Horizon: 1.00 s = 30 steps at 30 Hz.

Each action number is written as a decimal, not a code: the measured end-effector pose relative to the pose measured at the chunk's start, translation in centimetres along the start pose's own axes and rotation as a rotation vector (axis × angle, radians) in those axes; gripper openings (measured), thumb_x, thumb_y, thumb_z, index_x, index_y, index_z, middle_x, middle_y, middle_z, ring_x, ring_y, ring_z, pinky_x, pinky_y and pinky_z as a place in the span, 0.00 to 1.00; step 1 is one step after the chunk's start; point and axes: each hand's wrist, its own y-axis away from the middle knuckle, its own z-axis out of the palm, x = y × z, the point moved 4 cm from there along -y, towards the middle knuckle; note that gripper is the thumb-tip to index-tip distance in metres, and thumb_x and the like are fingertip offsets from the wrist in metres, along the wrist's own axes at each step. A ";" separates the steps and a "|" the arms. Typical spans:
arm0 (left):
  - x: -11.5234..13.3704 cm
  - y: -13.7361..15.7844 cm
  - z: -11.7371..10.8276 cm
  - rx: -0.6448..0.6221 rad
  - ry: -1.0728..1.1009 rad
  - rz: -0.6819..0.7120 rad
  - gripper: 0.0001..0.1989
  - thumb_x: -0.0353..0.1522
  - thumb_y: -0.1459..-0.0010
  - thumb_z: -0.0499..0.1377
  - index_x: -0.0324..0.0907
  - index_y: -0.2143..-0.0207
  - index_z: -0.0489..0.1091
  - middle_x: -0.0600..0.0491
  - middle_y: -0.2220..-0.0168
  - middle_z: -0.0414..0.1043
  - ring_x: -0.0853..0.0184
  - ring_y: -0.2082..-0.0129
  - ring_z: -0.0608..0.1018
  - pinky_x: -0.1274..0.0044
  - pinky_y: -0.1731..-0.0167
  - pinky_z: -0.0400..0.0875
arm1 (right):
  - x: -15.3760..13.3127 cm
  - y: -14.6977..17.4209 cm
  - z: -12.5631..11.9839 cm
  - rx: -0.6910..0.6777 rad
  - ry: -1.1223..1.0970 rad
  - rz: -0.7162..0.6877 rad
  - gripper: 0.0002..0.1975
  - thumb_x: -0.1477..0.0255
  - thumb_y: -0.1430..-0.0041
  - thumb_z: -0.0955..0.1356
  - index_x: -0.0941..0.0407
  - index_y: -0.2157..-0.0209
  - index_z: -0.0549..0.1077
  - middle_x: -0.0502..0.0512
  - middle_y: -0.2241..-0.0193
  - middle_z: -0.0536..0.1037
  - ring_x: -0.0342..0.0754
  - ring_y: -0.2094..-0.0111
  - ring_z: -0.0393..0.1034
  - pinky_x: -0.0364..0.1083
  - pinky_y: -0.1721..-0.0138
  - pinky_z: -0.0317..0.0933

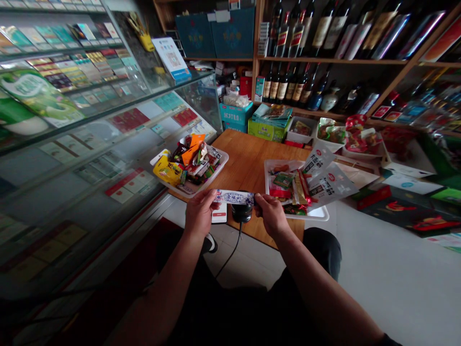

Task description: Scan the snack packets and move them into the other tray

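My left hand and my right hand pinch the two ends of a narrow white-and-blue snack packet, stretched level between them with its printed side up. Just below the packet, a round black device with a cable sits near the table's front edge, partly covered. Beside my left fingers lies a phone with a lit white screen. To the left is a white tray heaped with small snack bags. At the right another white tray holds more snacks, with grey pouches sticking out over its side.
The wooden table stands before my knees. Along the left runs a glass display case with flat packs inside. Wine bottles fill the back shelves. Boxes of snacks line the far side and the right.
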 end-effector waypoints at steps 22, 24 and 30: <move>0.3 0.1 0.3 -0.233 -0.281 0.124 0.22 0.39 0.48 0.70 0.40 0.53 0.75 0.51 0.65 0.78 0.67 0.70 0.80 0.78 0.72 0.77 | 0.4 -1.2 -1.0 -0.079 0.015 -0.143 0.11 0.65 0.45 0.74 0.55 0.62 0.79 0.50 0.72 0.78 0.43 0.73 0.71 0.44 0.68 0.66; 0.0 0.1 0.2 -0.253 -0.284 0.113 0.23 0.38 0.48 0.70 0.41 0.50 0.75 0.51 0.65 0.79 0.66 0.68 0.81 0.77 0.70 0.78 | 0.5 -1.2 -1.0 -0.102 0.026 -0.158 0.11 0.66 0.46 0.74 0.54 0.61 0.78 0.50 0.70 0.79 0.43 0.72 0.71 0.44 0.68 0.67; -0.6 -0.2 0.2 -0.217 -0.315 0.132 0.19 0.38 0.47 0.69 0.40 0.54 0.78 0.48 0.63 0.80 0.65 0.67 0.82 0.76 0.67 0.78 | 1.0 -1.6 -1.1 -0.091 0.086 -0.192 0.16 0.68 0.49 0.75 0.53 0.57 0.78 0.52 0.65 0.80 0.46 0.67 0.74 0.45 0.63 0.69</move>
